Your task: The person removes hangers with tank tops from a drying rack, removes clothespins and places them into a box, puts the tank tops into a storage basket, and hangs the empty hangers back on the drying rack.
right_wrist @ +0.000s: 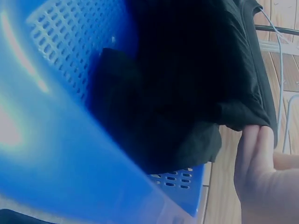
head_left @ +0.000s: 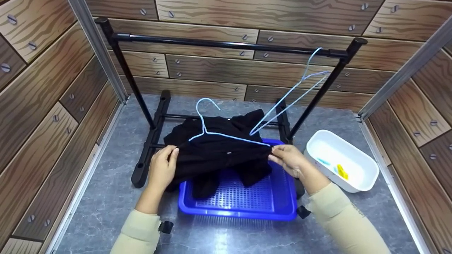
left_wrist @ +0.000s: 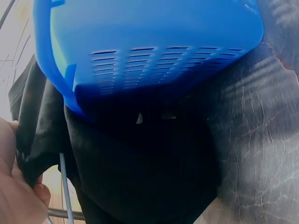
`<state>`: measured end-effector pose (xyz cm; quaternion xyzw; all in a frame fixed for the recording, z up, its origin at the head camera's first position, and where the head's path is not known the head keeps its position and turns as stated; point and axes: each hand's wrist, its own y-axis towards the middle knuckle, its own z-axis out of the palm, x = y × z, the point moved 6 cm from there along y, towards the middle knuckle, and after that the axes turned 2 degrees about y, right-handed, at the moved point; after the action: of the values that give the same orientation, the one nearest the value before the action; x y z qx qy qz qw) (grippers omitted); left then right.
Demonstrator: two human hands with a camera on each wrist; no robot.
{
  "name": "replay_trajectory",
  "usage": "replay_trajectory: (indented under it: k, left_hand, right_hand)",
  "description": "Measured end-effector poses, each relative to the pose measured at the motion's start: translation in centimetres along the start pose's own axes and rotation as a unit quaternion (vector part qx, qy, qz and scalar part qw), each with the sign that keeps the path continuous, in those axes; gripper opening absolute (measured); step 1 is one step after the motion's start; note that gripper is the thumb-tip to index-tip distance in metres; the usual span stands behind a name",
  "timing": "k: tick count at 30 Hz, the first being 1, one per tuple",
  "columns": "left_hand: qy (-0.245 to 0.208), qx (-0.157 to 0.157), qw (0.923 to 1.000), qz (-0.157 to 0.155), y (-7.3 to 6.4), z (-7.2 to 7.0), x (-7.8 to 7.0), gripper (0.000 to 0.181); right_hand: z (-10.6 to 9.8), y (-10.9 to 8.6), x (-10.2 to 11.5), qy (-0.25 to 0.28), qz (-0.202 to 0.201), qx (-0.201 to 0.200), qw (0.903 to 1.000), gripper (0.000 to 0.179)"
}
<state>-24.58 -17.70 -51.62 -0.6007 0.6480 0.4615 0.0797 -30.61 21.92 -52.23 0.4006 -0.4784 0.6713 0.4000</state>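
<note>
A black garment lies bunched over the far part of a blue basket, some of its folds hanging inside. My left hand grips the garment's left edge, its thumb on top. The right edge is pinched between the fingers and thumb of my right hand, close to one end of a light blue wire hanger. That hanger's hook points up, and its left end disappears into the cloth. In the right wrist view, fingers press on the garment's edge. What kind of garment it is, I cannot tell.
Behind the basket stands a black clothes rack. A second blue hanger hangs at the right of its bar. On the right, a white tub holds a yellow clip and something light blue. Wood-patterned walls enclose the grey floor.
</note>
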Motion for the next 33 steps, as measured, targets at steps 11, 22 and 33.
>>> replay_trajectory:
  k: [11, 22, 33]
  left_hand:
    - [-0.03, 0.002, 0.9995, 0.006, 0.1, 0.8, -0.6, 0.016]
    - [-0.023, 0.028, 0.9984, 0.043, 0.1, 1.2, -1.6, 0.018]
    - [-0.071, 0.041, 0.9957, 0.044, -0.2, 1.3, -1.1, 0.014]
  right_hand:
    - [1.8, 0.0, -0.3, -0.128, -0.015, 0.061, 0.9898, 0.019]
    - [0.5, -0.1, 2.5, -0.161, -0.135, 0.026, 0.9774, 0.036]
    - [0.0, -1.2, 2.8, -0.276, -0.188, 0.07, 0.9402, 0.024]
